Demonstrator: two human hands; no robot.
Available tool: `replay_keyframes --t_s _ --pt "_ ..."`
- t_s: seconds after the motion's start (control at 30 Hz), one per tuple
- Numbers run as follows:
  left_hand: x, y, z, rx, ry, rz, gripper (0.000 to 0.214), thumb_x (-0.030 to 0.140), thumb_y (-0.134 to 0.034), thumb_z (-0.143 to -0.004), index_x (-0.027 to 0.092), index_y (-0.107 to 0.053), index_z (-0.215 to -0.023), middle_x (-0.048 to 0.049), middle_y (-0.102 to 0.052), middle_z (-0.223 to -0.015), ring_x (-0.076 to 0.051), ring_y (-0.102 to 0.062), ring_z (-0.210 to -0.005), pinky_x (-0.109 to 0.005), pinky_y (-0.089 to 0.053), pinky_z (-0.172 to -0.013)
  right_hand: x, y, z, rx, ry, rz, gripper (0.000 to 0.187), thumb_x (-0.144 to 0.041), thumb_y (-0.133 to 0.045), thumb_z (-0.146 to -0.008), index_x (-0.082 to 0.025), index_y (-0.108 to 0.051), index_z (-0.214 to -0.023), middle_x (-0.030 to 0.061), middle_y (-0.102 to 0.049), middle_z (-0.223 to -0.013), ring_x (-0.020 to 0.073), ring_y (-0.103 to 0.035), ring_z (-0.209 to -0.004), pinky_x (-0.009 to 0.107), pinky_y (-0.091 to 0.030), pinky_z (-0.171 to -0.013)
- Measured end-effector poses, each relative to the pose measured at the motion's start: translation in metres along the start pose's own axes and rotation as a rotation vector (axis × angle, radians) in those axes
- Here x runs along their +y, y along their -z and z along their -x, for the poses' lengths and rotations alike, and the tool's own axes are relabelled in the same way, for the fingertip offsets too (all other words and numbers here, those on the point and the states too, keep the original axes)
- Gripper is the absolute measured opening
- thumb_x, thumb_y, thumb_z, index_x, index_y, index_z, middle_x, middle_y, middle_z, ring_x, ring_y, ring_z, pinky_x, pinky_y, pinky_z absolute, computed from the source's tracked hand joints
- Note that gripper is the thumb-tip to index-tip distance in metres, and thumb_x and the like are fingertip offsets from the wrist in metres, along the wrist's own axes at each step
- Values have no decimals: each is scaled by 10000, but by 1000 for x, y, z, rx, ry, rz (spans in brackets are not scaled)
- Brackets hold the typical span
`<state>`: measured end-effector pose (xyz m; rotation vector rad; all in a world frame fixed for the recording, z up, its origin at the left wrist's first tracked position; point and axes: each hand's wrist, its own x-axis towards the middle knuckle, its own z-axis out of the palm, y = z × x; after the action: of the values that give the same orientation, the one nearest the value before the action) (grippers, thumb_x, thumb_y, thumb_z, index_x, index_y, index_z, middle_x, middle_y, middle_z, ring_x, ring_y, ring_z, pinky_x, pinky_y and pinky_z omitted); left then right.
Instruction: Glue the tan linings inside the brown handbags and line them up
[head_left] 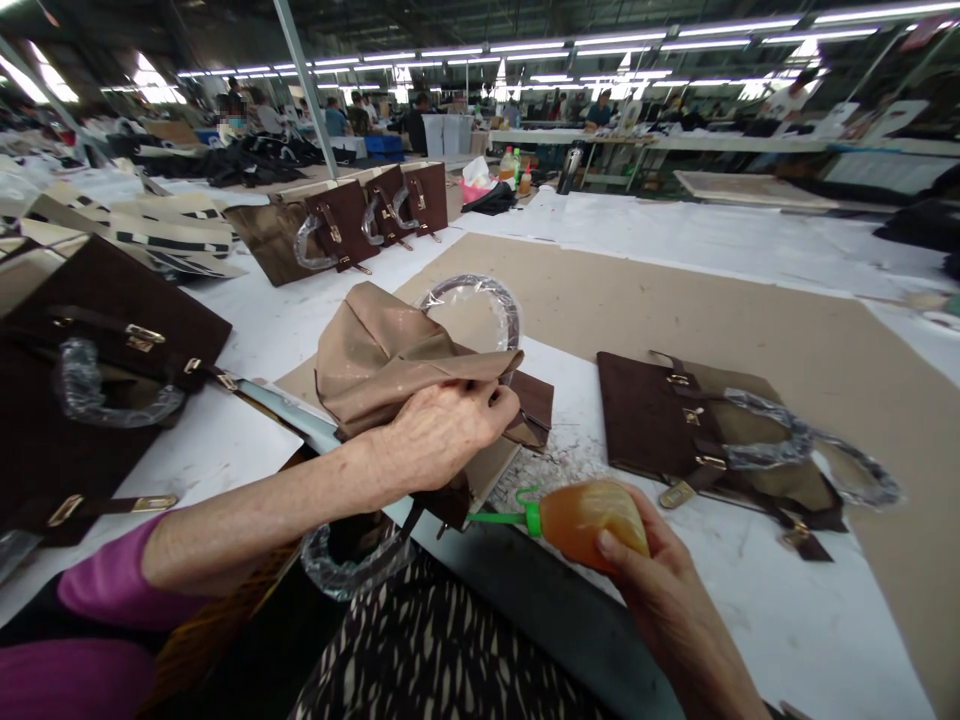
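Note:
My left hand [442,430] is closed on the beige lining [382,350] pulled out of a brown handbag [525,410] that lies at the table's near edge. The bag's plastic-wrapped handle [480,300] sticks up behind the lining. My right hand [660,580] grips an amber squeeze bottle [585,515] with a green nozzle [502,515]. The nozzle tip points left and sits at the bag's lower edge, just below my left hand.
A finished brown handbag [705,430] lies flat to the right on white paper. Another brown bag [82,380] stands at the left, and a row of them [352,220] stands farther back. A brown cardboard sheet [750,300] covers the table. Other people work at distant tables.

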<state>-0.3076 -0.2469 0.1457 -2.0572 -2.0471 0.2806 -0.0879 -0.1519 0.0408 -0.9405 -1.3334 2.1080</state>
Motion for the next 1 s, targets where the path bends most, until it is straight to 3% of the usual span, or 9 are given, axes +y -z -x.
replay_keyframes --t_s 0.2,0.4,0.83,1.0 --pt "-1 -1 0 46 4 -7 362 -40 -473 -682 131 -480 -1001 -97 -584 -997 -260 -599 -842 -351 -507 -613 9 2 8 12 -6 -114 439 -352 -786 -668 -266 -623 -1067 26 -648 -899 206 -600 -778 286 -505 -686" --pt "-1 -2 1 56 8 -25 318 -23 -490 -704 138 -485 -978 -100 -580 -986 -258 -596 -854 -343 -497 -620 9 -1 8 131 -53 -230 387 -340 -812 -639 -242 -649 -976 47 -655 -952 239 -620 -797 336 -544 -656" --pt "-1 -3 -1 63 11 -26 338 -31 -483 -672 144 -484 -961 -90 -584 -952 -243 -598 -825 -326 -483 -609 7 -12 25 139 -62 -147 421 -381 -787 -651 -238 -621 -1010 40 -665 -951 239 -611 -827 316 -514 -709" --pt "-3 0 -3 58 16 -15 331 -25 -496 -669 145 -488 -952 -90 -582 -956 -239 -598 -824 -308 -471 -585 8 -9 29 215 24 -20 533 -412 -809 -614 -259 -585 -1072 23 -660 -949 221 -593 -863 278 -488 -749"
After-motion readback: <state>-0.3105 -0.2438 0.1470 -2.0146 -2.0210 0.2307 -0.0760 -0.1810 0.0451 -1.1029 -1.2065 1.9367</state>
